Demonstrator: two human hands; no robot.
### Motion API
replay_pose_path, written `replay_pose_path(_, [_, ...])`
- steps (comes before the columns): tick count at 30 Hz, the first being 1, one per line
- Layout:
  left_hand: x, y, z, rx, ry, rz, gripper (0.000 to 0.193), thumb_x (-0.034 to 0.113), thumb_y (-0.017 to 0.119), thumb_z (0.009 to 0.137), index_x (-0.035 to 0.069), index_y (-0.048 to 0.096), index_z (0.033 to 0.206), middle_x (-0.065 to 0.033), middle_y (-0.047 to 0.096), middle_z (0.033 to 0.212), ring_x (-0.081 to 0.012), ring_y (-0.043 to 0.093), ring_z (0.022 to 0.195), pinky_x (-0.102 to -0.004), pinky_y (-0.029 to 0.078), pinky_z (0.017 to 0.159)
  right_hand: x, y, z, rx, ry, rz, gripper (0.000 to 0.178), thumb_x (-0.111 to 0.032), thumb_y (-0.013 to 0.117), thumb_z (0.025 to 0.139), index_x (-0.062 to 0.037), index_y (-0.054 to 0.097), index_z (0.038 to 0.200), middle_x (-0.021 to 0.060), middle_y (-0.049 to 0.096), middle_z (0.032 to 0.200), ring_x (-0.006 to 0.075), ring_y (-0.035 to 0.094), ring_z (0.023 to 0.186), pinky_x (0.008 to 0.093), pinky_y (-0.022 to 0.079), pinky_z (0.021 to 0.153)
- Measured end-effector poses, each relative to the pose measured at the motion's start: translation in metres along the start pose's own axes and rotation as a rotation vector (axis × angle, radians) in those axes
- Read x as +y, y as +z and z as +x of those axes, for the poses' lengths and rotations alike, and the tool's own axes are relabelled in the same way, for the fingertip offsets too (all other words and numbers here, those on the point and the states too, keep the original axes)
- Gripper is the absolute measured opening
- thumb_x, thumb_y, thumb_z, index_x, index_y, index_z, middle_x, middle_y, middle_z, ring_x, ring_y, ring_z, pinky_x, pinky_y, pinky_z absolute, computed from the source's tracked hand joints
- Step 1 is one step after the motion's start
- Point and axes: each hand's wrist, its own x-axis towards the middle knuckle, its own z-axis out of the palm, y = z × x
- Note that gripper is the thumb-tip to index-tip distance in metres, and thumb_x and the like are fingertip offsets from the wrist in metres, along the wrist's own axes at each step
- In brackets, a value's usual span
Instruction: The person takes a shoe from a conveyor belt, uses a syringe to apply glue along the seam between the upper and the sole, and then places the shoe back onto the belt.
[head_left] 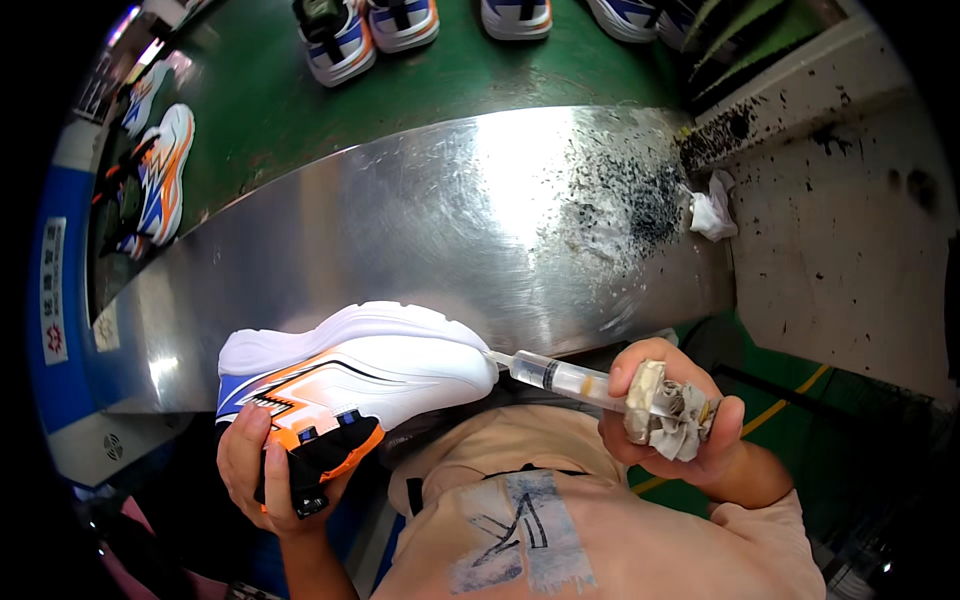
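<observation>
One clear tubular syringe (568, 379), one smooth curved sneaker (390, 370)

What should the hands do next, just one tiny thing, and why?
Maybe the right hand could gently press the syringe: its tip is at the shoe's toe, near where sole and upper meet, and the left hand is holding the shoe.

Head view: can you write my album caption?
Left grip holds a bright sneaker; right grip aims a syringe at its toe.
</observation>
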Motion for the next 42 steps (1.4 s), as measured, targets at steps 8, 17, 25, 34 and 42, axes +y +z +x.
replay_pose_path(8, [-0.01, 0.003, 0.035, -0.084, -0.031, -0.114, 0.08, 0.046, 0.084, 0.059, 0.006, 0.05, 0.119, -0.0151, 0.061, 0.113, -0.0319, 0.061, 0.098, -0.045, 0.048, 0.087, 0.016, 0.006, 0.005, -0.064, -0.154, 0.03, 0.087, -0.062, 0.057, 0.082, 0.0028, 0.031, 0.133, 0.0059, 0.05, 0.107, 0.0093, 0.049, 0.092, 0.0247, 0.041, 0.08])
replay_pose_path(17, [-0.038, 0.025, 0.108, -0.423, -0.377, -0.553, 0.067, 0.019, 0.092, 0.043, -0.001, 0.059, 0.098, -0.0073, 0.063, 0.082, -0.016, 0.062, 0.077, -0.0266, 0.049, 0.073, 0.042, 0.006, 0.031, 0.025, -0.302, -0.126, 0.09, -0.065, 0.057, 0.077, 0.0038, 0.032, 0.128, 0.0069, 0.052, 0.097, 0.0107, 0.05, 0.083, 0.025, 0.043, 0.071])
replay_pose_path(25, [-0.055, 0.029, 0.141, -0.591, -0.497, -0.662, 0.058, 0.007, 0.086, 0.043, 0.0, 0.057, 0.093, -0.0048, 0.062, 0.077, -0.0103, 0.06, 0.072, -0.0233, 0.049, 0.068, 0.052, 0.001, 0.036, -0.125, -0.604, -0.456, 0.069, -0.041, 0.069, 0.081, 0.0009, 0.039, 0.126, 0.0147, 0.061, 0.103, 0.023, 0.065, 0.084, 0.0284, 0.051, 0.071])
replay_pose_path(34, [-0.073, 0.036, 0.151, -0.638, -0.448, -0.619, 0.058, 0.018, 0.086, 0.043, 0.001, 0.059, 0.091, -0.0026, 0.059, 0.075, -0.01, 0.056, 0.071, -0.0232, 0.046, 0.069, 0.046, -0.001, 0.034, -0.171, -0.603, -0.589, 0.071, -0.036, 0.077, 0.074, -0.0006, 0.042, 0.125, 0.0134, 0.062, 0.102, 0.0217, 0.066, 0.079, 0.0284, 0.052, 0.065])
replay_pose_path(42, [-0.185, 0.078, 0.184, 0.033, -0.915, -0.966, 0.039, 0.013, 0.076, 0.069, -0.001, 0.057, 0.1, -0.006, 0.062, 0.088, -0.0121, 0.059, 0.074, -0.0249, 0.049, 0.069, 0.007, -0.063, 0.044, 0.411, -0.866, -0.907, 0.076, -0.057, 0.063, 0.082, 0.0025, 0.042, 0.124, 0.0055, 0.057, 0.092, 0.011, 0.052, 0.072, 0.0236, 0.044, 0.06])
